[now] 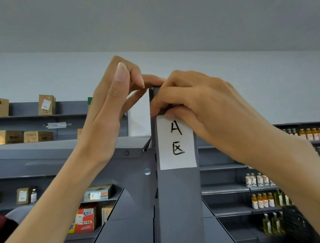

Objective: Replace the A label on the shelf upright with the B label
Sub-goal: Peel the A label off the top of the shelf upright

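1. A label (176,142) sits on the front face of the upright (181,206), near its top. It hangs flat, its top edge hidden under my fingers.
2. Both hands are raised to the upright's top because that is where the label is fixed. I judge the peel has to start there.
3. Right hand (207,106): curled tight, fingers pinched on a dark piece at the label's top edge, tape or magnet, can't tell which. Lower fingers touch the paper.
4. Left hand (111,98): fingers bent in and pressed together at the upright's top left corner, thumb standing free. It looks like bracing or picking at the same dark piece. Whether it holds anything, can't tell.
5. A white sheet (138,115) shows just left of the upright, behind the left hand. Could be the B label, no letter visible.
6. Label not yet off; task at its start, I judge.
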`<state>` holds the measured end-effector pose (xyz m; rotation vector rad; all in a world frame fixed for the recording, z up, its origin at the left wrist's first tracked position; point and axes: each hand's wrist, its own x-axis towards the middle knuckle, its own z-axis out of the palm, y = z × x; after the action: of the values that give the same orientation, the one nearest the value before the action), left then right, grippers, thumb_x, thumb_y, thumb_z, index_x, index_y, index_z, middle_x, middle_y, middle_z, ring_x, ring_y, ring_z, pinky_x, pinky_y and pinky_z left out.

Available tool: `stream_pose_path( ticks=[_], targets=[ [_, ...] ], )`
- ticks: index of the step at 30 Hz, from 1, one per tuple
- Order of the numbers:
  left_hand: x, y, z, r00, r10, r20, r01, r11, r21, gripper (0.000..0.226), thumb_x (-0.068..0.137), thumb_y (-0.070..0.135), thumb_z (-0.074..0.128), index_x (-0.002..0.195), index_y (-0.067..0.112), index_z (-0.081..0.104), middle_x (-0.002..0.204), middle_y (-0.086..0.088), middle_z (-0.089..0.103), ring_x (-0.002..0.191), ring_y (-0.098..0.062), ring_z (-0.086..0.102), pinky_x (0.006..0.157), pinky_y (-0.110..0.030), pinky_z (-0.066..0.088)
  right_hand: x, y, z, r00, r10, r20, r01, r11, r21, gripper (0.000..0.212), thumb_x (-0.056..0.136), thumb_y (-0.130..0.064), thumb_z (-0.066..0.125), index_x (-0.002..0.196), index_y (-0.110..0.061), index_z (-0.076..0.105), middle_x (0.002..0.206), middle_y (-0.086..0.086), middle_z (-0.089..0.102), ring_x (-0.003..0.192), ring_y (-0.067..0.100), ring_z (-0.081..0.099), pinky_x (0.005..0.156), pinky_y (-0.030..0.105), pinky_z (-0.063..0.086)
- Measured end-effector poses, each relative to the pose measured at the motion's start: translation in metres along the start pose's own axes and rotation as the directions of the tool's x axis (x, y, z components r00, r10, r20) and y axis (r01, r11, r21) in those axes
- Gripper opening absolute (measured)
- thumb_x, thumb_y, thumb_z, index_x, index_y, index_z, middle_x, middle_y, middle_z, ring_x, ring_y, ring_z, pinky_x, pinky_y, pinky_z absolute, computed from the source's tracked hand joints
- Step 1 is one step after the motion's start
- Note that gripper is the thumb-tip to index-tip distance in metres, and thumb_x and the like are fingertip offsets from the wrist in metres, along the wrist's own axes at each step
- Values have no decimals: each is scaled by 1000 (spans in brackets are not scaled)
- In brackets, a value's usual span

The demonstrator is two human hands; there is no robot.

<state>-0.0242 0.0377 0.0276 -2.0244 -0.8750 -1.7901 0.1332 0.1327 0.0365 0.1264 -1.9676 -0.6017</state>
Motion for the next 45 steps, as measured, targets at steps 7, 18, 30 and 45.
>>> stream_pose_path(
  ticks=[7, 18, 30, 45],
  targets=[
    [0, -2, -2, 1000, -28, 3, 28, 999, -32, 33, 102, 26, 18, 85, 19, 46, 112, -22, 69, 114, -24, 66, 102, -38, 48, -5, 0, 6, 998, -7, -62, 11, 998, 56, 15, 85, -15, 64, 93, -17, 77, 98, -2, 67, 85, 20, 62, 66, 42, 55],
    [3, 4, 6, 994, -102, -44, 97, 989, -110, 38, 102, 32, 18, 82, 14, 45, 116, -40, 57, 116, -28, 65, 107, -43, 46, -14, 2, 9, 989, 40, -144, -26, 995, 99, 15, 90, -14, 64, 95, -14, 78, 100, 0, 70, 89, 16, 64, 71, 22, 50],
    [2, 8, 9, 993, -98, -62, 92, 992, -81, 40, 102, 34, 19, 80, 14, 45, 115, -43, 53, 109, -19, 67, 105, -41, 48, -6, -8, 3, 991, 110, -75, -100, 987, 130, 11, 88, -7, 65, 87, -11, 75, 96, 2, 67, 79, 15, 60, 68, 28, 50],
    [2, 2, 7, 994, -67, -83, 64, 997, -37, 43, 101, 36, 20, 77, 16, 50, 113, -38, 58, 111, -27, 66, 100, -42, 51, -2, -10, 3, 999, 33, -25, -34, 999, -11, 17, 84, 4, 71, 93, -10, 69, 99, 7, 63, 79, 22, 61, 62, 39, 57]
  ],
)
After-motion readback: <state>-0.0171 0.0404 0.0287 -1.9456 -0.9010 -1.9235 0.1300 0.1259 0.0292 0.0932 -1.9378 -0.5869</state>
